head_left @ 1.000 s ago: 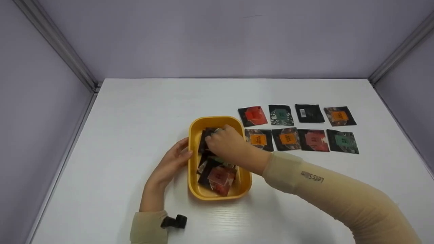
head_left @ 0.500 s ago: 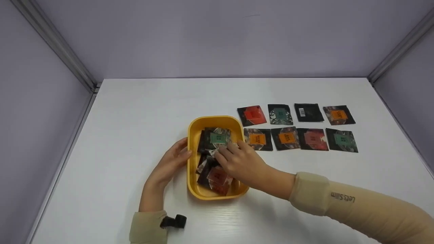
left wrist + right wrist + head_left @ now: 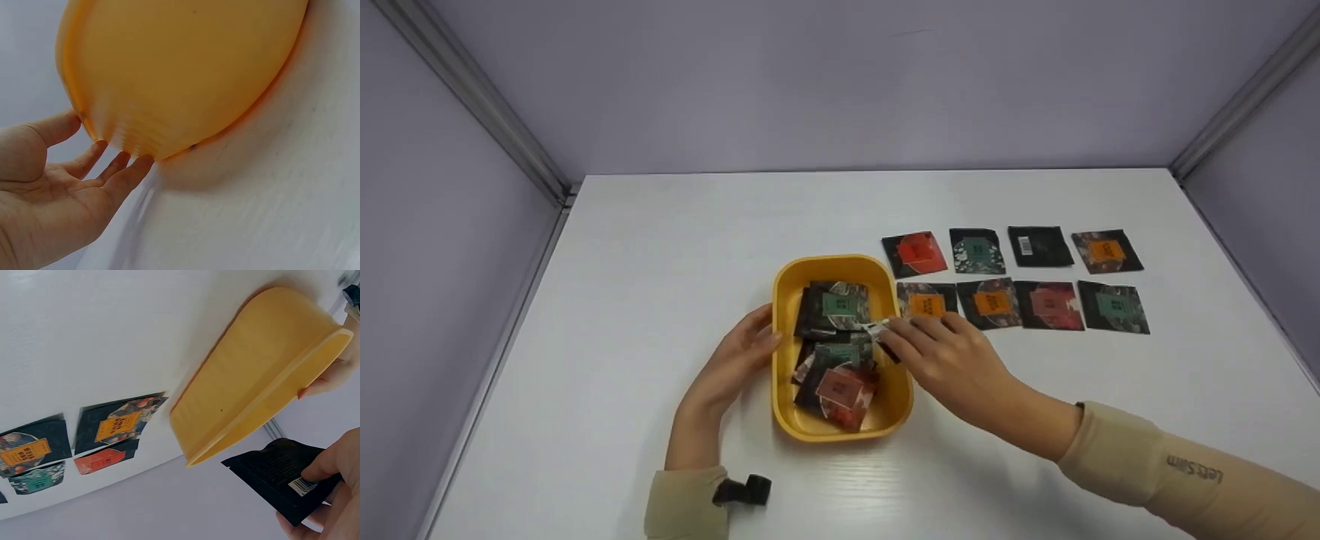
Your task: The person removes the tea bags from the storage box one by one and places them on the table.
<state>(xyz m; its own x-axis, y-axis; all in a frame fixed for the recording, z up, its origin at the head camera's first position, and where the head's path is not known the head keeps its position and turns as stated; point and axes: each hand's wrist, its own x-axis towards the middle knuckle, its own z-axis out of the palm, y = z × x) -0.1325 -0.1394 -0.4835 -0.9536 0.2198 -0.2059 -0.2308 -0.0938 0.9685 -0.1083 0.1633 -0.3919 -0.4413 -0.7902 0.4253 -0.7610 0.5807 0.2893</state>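
Observation:
A yellow oval-cornered tub (image 3: 894, 401) stands on the white table with several sachets inside, among them a green-labelled one (image 3: 840, 304) and a red-labelled one (image 3: 844, 390). My left hand (image 3: 731, 360) touches the tub's left side. In the left wrist view its fingertips (image 3: 146, 160) meet the tub's outer wall, fingers fairly straight. Between thumb and fingers my right hand (image 3: 952, 367) pinches a black sachet (image 3: 275, 472), its barcode side showing in the right wrist view. That hand is at the tub's right rim, and the sachet is mostly hidden by it in the head view.
Two rows of sachets lie flat right of the tub. The back row includes a red one (image 3: 915, 253) and a barcode-side-up one (image 3: 1040, 246); the front row ends in a green-labelled one (image 3: 1114, 306). Pale panels (image 3: 840, 82) border the table's back and sides.
My right hand has come from deep in the tub to its right rim, bringing a sachet along. The green-labelled sachets inside are now uncovered. My left hand stays at the tub's side.

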